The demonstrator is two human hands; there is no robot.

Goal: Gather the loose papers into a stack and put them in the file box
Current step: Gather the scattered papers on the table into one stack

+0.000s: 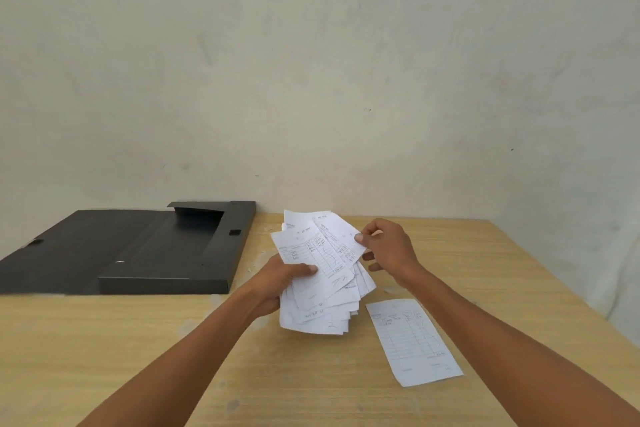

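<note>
Fanned bundle of printed papers (pixel 322 274), held above the wooden table (pixel 138 340), left hand (pixel 277 282) clamping its lower edge, right hand (pixel 388 246) pinching the top sheet; one loose sheet (pixel 412 340) flat beside; black file box (pixel 138 250) open, left.

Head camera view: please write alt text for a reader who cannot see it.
Two bare hands hold a fanned bundle of printed paper slips above a wooden table, the left hand gripping it and the right hand pinching its top edge. One slip lies loose on the table; an open black file box sits at left.
</note>
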